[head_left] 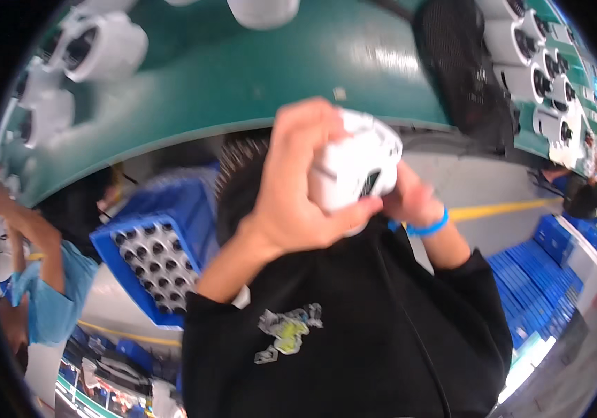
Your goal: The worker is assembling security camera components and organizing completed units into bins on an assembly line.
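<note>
A white rounded housing (356, 164) with a dark opening in its lower side is held up in front of my chest, near the bench's front edge. My left hand (298, 177) wraps round its left side, fingers over the top and thumb along the bottom. Close against the right side of the housing is my right hand (413, 198), with a blue band at its wrist. Motion smears its fingers and the housing partly hides them, so its grip cannot be made out.
Similar white units with black ends stand on the green bench (242, 90) at both sides. A black mesh item (455, 63) lies at the bench's right. Left of me a blue crate (187, 209) holds several white units. A person in blue (61, 285) works at far left.
</note>
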`<state>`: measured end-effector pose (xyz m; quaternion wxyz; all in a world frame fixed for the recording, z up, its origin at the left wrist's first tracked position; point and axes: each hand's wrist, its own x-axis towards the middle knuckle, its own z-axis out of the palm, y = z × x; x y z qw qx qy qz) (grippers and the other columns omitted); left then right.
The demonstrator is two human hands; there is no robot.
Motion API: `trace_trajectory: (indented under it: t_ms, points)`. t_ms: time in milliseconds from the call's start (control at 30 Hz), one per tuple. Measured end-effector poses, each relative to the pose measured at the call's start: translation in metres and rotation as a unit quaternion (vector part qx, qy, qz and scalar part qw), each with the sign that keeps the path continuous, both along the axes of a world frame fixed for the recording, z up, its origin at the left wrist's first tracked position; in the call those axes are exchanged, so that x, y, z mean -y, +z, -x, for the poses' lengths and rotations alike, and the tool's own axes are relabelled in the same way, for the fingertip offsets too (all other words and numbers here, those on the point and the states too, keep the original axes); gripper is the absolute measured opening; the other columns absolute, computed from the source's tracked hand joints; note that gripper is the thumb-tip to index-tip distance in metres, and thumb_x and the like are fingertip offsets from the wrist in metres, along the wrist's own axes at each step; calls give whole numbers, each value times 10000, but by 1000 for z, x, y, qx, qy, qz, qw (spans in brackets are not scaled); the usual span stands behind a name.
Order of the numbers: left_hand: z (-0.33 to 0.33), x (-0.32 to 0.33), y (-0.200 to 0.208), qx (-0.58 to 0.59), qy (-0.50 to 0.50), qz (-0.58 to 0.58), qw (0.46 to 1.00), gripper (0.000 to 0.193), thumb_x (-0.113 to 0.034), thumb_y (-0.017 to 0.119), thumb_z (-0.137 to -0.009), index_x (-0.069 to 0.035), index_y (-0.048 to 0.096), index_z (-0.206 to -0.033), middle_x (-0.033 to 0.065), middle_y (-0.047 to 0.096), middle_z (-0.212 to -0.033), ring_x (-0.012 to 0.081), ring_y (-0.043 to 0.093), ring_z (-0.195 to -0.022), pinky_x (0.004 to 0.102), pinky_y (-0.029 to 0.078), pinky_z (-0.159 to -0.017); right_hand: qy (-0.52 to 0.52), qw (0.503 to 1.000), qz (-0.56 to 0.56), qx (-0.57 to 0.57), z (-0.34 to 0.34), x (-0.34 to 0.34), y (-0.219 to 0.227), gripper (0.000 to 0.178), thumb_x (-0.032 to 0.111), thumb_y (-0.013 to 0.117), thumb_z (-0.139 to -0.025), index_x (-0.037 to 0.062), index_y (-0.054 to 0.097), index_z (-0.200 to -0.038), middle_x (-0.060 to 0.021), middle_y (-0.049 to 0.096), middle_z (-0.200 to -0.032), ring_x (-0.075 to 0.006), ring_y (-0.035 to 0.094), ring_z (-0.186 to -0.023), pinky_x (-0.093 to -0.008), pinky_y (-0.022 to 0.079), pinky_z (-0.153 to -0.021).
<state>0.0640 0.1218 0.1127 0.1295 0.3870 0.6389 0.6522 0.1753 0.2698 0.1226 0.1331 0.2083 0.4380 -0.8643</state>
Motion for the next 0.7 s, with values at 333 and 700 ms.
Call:
trace_trajectory:
  t_ms: [333,700]
  points:
    - [71,24,63,-62,86,9,994,599,-220,722,-731,-10,377,-1173,237,443,-1210,280,483,-1086,392,415,-918,48,940,-73,-331,84,15,14,1387,249,907,-600,107,-174,-1459,-199,85,-1509,-339,302,-1335,-443,387,-1016]
    - [379,-93,138,-470,238,416,741,577,-473,669,-786,-133,507,-1223,178,490,-1194,385,588,-986,452,501,-800,-65,872,-418,-244,47,-59,-47,369,-22,640,-776,4,564,-1137,-163,562,-1168,-216,610,-885,-302,512,-737]
